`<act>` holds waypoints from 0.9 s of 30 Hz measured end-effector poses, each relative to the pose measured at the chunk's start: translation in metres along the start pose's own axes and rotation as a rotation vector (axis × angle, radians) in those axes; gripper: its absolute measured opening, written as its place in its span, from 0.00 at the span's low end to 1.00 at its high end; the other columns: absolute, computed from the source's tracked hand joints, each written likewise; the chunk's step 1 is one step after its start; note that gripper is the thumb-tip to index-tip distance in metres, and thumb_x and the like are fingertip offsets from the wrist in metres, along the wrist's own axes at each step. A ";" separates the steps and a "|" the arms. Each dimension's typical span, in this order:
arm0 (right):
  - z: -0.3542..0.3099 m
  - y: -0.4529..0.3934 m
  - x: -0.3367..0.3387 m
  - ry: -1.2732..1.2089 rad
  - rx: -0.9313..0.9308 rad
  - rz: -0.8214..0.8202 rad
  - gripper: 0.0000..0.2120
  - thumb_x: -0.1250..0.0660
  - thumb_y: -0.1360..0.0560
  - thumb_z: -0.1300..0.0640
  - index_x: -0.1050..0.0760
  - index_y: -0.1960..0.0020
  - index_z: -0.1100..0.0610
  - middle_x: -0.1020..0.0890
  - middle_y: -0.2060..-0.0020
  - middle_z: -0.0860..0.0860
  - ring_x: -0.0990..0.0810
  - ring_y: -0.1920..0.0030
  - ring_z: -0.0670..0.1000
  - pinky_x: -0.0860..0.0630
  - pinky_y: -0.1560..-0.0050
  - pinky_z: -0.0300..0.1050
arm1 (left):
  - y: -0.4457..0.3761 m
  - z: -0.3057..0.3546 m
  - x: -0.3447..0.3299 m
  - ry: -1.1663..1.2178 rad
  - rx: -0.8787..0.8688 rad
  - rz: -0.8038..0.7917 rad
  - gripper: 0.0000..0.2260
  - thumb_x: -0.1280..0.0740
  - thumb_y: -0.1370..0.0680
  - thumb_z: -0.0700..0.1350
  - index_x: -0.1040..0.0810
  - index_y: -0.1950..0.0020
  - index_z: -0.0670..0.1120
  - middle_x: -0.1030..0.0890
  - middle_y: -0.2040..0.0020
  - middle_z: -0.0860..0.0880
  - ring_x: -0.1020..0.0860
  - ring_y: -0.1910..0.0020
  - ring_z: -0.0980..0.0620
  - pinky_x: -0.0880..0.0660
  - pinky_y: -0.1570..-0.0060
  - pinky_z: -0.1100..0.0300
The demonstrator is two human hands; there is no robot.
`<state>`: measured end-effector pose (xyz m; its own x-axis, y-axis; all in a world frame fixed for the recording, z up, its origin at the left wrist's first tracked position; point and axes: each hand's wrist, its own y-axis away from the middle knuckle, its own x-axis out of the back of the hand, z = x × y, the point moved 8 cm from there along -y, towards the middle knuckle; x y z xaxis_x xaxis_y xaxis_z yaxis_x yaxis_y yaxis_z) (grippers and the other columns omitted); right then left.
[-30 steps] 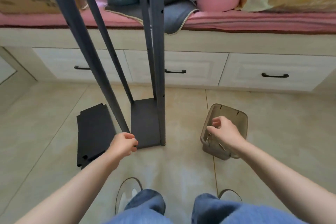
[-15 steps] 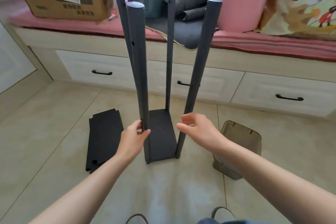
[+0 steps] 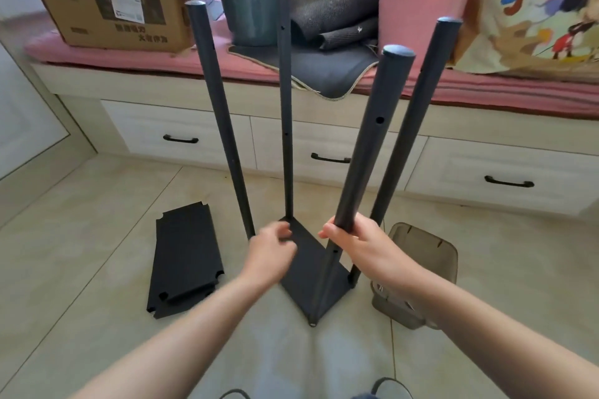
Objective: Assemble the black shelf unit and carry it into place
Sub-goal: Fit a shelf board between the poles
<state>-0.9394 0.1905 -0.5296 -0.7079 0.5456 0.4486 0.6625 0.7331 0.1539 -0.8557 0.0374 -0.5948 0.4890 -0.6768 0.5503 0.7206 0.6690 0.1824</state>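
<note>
The partly built black shelf unit [image 3: 311, 269] stands on the floor tiles in front of me, its bottom panel [image 3: 304, 256] turned corner-on toward me, with four dark poles rising from its corners. My right hand [image 3: 359, 246] wraps its grip around the near pole [image 3: 366, 146] low on the shaft. My left hand [image 3: 272, 253] sits just above the panel's left side, fingers curled; whether this grip pinches a small part or closes on nothing, I cannot tell.

Risks, as I judge them: the poles splay outward at differing angles, so the joints look loose; pulling on one pole could lever it out of its corner or tip the frame. Only the bottom panel ties the poles, so lifting now could twist the frame.

The spare shelf panels [image 3: 184, 259] lie flat to the left, and the translucent parts bin [image 3: 418, 272] stands just right of the unit, where a swinging pole or foot could knock it.
</note>
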 end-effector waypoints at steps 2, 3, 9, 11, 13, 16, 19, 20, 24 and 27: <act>0.004 0.002 0.000 0.006 -0.006 -0.035 0.13 0.38 0.20 0.44 0.25 0.46 0.52 0.19 0.50 0.49 0.21 0.46 0.48 0.25 0.42 0.45 | -0.021 -0.003 0.034 0.126 0.115 0.149 0.24 0.35 0.20 0.39 0.34 0.24 0.44 0.25 0.31 0.47 0.26 0.41 0.51 0.32 0.45 0.59; 0.005 0.003 0.000 0.003 -0.006 -0.044 0.12 0.38 0.20 0.43 0.25 0.46 0.52 0.20 0.50 0.49 0.21 0.46 0.48 0.25 0.42 0.45 | -0.033 -0.004 0.051 0.190 0.164 0.221 0.26 0.34 0.20 0.39 0.38 0.23 0.44 0.27 0.30 0.46 0.28 0.41 0.50 0.33 0.46 0.58; 0.010 0.008 0.005 0.004 0.003 -0.084 0.12 0.39 0.20 0.42 0.26 0.46 0.50 0.20 0.50 0.48 0.21 0.48 0.45 0.25 0.45 0.40 | -0.090 0.030 0.117 0.294 0.110 0.406 0.36 0.30 0.22 0.39 0.47 0.20 0.48 0.30 0.29 0.44 0.28 0.33 0.43 0.31 0.40 0.52; 0.010 0.010 0.007 0.050 0.004 -0.123 0.11 0.40 0.20 0.42 0.27 0.46 0.48 0.21 0.50 0.45 0.22 0.47 0.43 0.27 0.46 0.37 | -0.099 0.044 0.121 0.265 0.033 0.402 0.31 0.29 0.23 0.38 0.40 0.24 0.47 0.26 0.38 0.45 0.25 0.39 0.44 0.27 0.43 0.50; 0.010 0.007 0.014 0.118 0.014 -0.118 0.10 0.41 0.19 0.43 0.28 0.44 0.47 0.21 0.49 0.43 0.22 0.46 0.43 0.27 0.45 0.37 | -0.101 0.047 0.122 0.260 0.009 0.426 0.24 0.30 0.22 0.37 0.36 0.30 0.46 0.24 0.47 0.47 0.23 0.47 0.46 0.26 0.48 0.51; 0.012 -0.001 0.031 0.149 -0.014 -0.027 0.10 0.41 0.18 0.44 0.29 0.42 0.48 0.20 0.49 0.44 0.21 0.46 0.42 0.25 0.47 0.39 | -0.090 0.041 0.125 0.287 -0.009 0.530 0.15 0.36 0.20 0.36 0.33 0.36 0.46 0.26 0.55 0.51 0.25 0.58 0.53 0.30 0.61 0.61; 0.019 -0.013 0.049 0.134 -0.064 0.056 0.11 0.42 0.18 0.47 0.31 0.40 0.51 0.19 0.48 0.47 0.21 0.47 0.43 0.25 0.50 0.37 | -0.072 0.028 0.129 0.327 -0.048 0.615 0.09 0.38 0.21 0.36 0.33 0.43 0.46 0.29 0.60 0.50 0.27 0.64 0.54 0.33 0.67 0.61; 0.021 -0.017 0.054 0.132 -0.072 0.081 0.11 0.42 0.18 0.48 0.31 0.40 0.52 0.19 0.48 0.47 0.20 0.47 0.45 0.25 0.50 0.38 | -0.066 0.024 0.128 0.323 -0.073 0.605 0.08 0.38 0.21 0.36 0.33 0.45 0.46 0.29 0.60 0.50 0.28 0.65 0.52 0.32 0.67 0.60; 0.031 -0.027 0.075 0.138 -0.078 0.256 0.10 0.42 0.17 0.51 0.32 0.40 0.55 0.19 0.52 0.52 0.20 0.52 0.49 0.27 0.58 0.35 | -0.046 0.021 0.115 0.270 -0.181 0.517 0.09 0.36 0.22 0.35 0.33 0.49 0.47 0.29 0.61 0.47 0.28 0.67 0.50 0.29 0.70 0.59; 0.036 -0.029 0.082 0.090 -0.057 0.364 0.07 0.41 0.17 0.52 0.31 0.43 0.55 0.19 0.55 0.55 0.20 0.56 0.51 0.27 0.61 0.35 | -0.036 0.021 0.110 0.261 -0.226 0.490 0.09 0.34 0.23 0.34 0.31 0.50 0.45 0.29 0.63 0.45 0.29 0.72 0.57 0.28 0.74 0.64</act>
<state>-1.0253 0.2281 -0.5289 -0.4009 0.7264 0.5582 0.8811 0.4726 0.0178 -0.8380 -0.0544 -0.5234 0.8747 -0.3787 0.3026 0.4536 0.8595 -0.2355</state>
